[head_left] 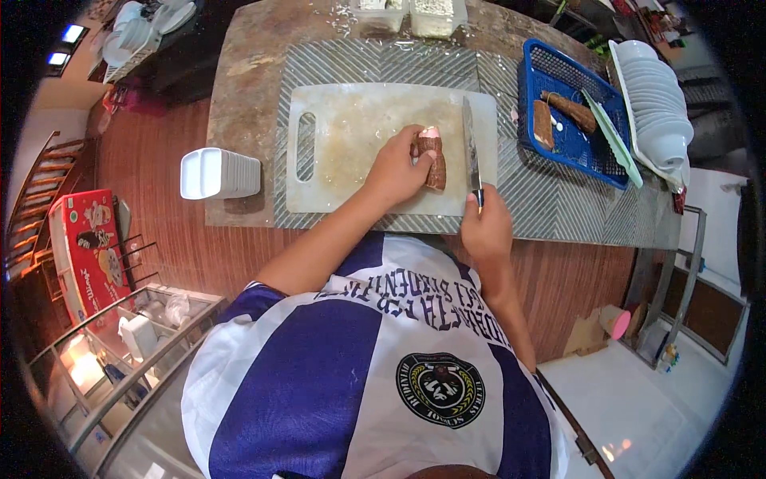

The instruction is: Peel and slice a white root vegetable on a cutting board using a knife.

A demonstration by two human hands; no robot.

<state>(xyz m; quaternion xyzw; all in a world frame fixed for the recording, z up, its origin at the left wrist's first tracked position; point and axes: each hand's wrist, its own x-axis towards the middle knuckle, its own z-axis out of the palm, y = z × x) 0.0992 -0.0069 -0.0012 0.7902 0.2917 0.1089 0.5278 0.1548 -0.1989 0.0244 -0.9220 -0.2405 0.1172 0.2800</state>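
A piece of cassava root [435,169] with brown skin and a pinkish cut end lies on the white cutting board [343,104]. My left hand [399,168] is closed around it, thumb and fingers on its left side. To the right, my right hand [488,223] grips the dark handle of a kitchen knife [471,136]. The long blade points away from me over the right part of the board, apart from the cassava. Beyond it, a blue plastic basket [531,96] holds more brown cassava pieces [570,110] and a pale green knife or peeler-like blade [613,140] rests across its edge.
Two clear containers [437,22] with pale shredded or chopped stuff stand at the far edge. A stack of white trays [219,173] sits left of the board. White bowls or plates [653,100] are stacked at the right. A striped mat [550,203] lies under the board.
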